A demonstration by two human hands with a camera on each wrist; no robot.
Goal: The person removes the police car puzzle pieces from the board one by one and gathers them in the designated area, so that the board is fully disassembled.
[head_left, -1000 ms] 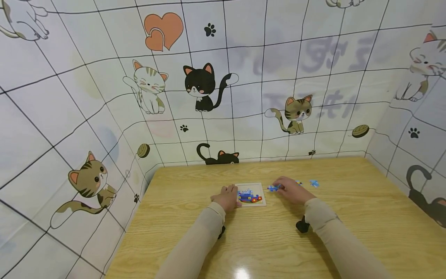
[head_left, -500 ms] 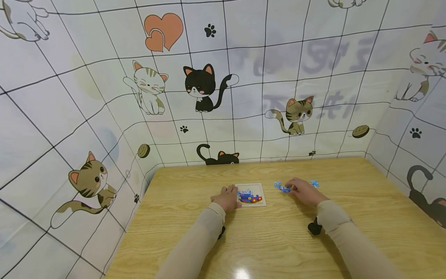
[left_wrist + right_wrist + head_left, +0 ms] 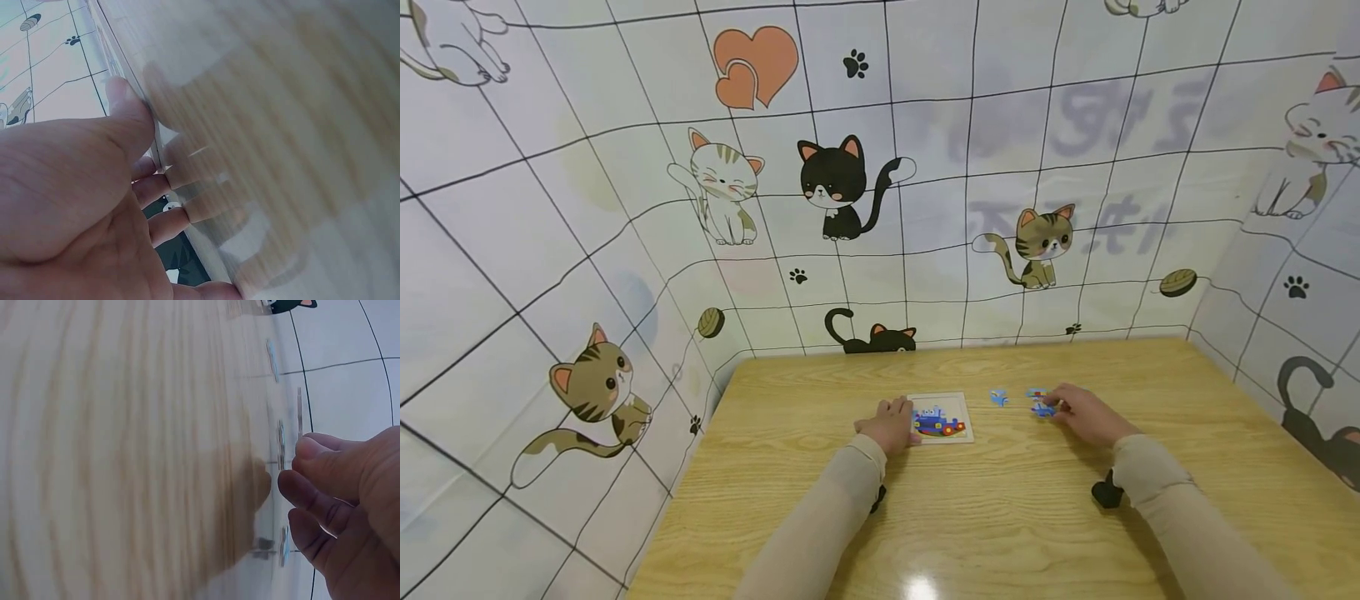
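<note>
A square puzzle board (image 3: 957,403) with a blue and red vehicle picture partly filled in lies mid-table in the head view. My left hand (image 3: 886,425) rests at its left edge, fingers fairly straight; in the left wrist view its fingertips (image 3: 167,224) touch down at the surface. My right hand (image 3: 1086,414) pinches a blue puzzle piece (image 3: 1042,410) between thumb and finger. In the right wrist view that piece appears as a thin slab, edge-on, raised off the table.
Two loose pieces are visible in the head view: a blue one (image 3: 999,397) right of the board and a multicoloured one (image 3: 1037,392) beside my right fingers. Another piece (image 3: 284,545) lies under the right hand in the right wrist view. A cat-print cloth (image 3: 940,275) stands behind the table.
My right hand has moved right, away from the board, with the pinched piece. The blue loose piece and the multicoloured one have come into view. My left hand has stayed put.
</note>
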